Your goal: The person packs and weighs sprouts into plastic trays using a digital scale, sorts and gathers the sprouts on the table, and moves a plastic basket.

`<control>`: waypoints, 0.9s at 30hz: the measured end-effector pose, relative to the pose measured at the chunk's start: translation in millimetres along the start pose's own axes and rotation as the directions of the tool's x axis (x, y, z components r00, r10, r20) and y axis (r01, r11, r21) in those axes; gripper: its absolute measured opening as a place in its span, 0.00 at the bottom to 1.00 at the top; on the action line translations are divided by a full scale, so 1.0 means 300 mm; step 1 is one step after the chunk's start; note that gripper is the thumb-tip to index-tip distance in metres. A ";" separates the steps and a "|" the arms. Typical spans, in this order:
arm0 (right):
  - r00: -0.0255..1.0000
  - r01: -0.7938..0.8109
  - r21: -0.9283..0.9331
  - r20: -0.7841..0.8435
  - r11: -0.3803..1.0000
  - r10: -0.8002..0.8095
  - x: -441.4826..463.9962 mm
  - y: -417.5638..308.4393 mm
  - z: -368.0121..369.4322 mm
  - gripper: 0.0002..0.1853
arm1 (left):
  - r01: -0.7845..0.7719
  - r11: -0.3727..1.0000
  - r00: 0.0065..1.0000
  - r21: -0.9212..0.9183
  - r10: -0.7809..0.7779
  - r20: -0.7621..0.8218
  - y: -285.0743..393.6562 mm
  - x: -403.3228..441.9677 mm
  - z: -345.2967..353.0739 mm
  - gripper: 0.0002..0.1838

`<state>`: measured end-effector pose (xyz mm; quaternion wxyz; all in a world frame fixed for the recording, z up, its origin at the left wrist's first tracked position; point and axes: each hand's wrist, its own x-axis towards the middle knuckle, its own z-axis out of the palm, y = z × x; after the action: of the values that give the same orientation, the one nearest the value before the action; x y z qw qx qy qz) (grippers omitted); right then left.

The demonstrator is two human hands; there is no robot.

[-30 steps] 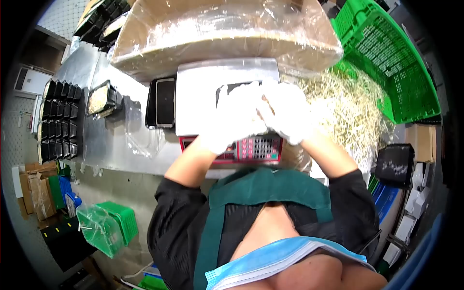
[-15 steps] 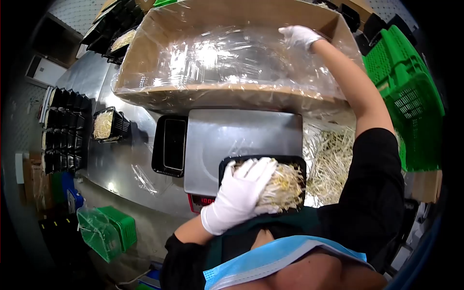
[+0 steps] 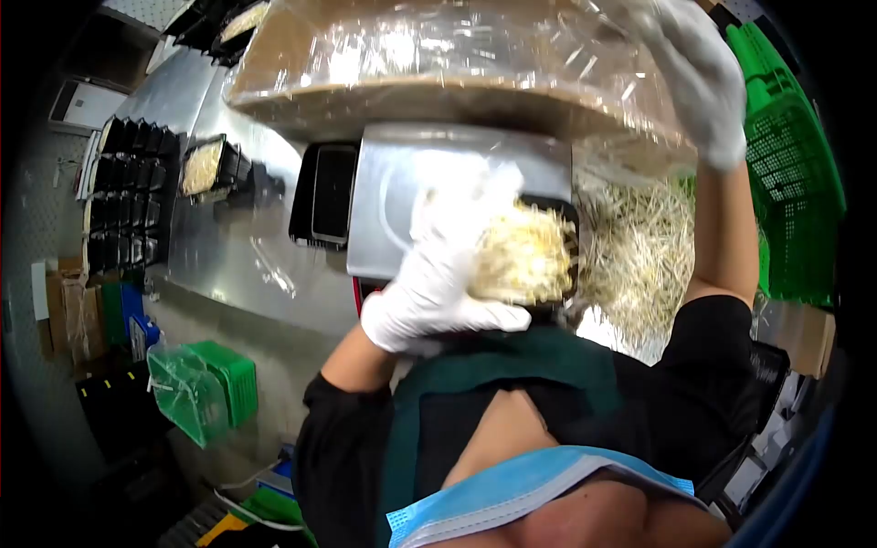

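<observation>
My left hand (image 3: 448, 260), in a white glove, lies with spread fingers against the left side of a black tray heaped with bean sprouts (image 3: 525, 254). That tray rests at the right part of the metal scale plate (image 3: 384, 219). My right hand (image 3: 699, 82), gloved too and blurred by motion, is raised at the right end of the plastic-lined cardboard box (image 3: 457, 100); its fingers are smeared, and whether they hold anything does not show. Left of the scale sits an empty black tray (image 3: 334, 194). Loose sprouts (image 3: 644, 256) are piled right of the scale.
A filled black tray (image 3: 203, 170) stands on the metal table (image 3: 210, 233) at the left, near rows of stacked black trays (image 3: 132, 196). Green crates (image 3: 790, 173) are at the right edge. Another green crate (image 3: 224, 379) is below the table's front left.
Both hands were together over the tray; they have since parted. My right hand went up over the box, then nearer its right end. My left hand stays by the sprout tray. The view has shifted.
</observation>
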<state>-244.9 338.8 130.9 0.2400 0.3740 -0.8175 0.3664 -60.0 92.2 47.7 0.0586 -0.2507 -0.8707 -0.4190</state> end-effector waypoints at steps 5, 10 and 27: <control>0.860 0.476 0.040 0.186 0.878 -0.475 -0.414 -0.361 0.103 0.14 | -0.075 0.216 0.941 -0.974 -0.307 -0.141 0.144 -0.014 -0.021 0.25; 0.996 0.028 -0.004 -0.084 1.000 -0.028 -0.480 -0.400 -0.024 0.32 | 0.102 0.409 0.921 -0.907 -0.384 -0.069 0.213 -0.084 0.057 0.15; 0.761 -0.570 0.559 0.081 0.603 0.644 -0.647 -0.008 0.471 0.11 | 0.211 0.864 0.780 -0.457 -0.431 -0.454 -0.391 -0.061 0.088 0.18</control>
<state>-142.2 312.4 -84.5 0.0348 0.1015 -0.7359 0.6686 -98.2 43.6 -57.3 0.1783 0.0267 -0.7493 -0.6372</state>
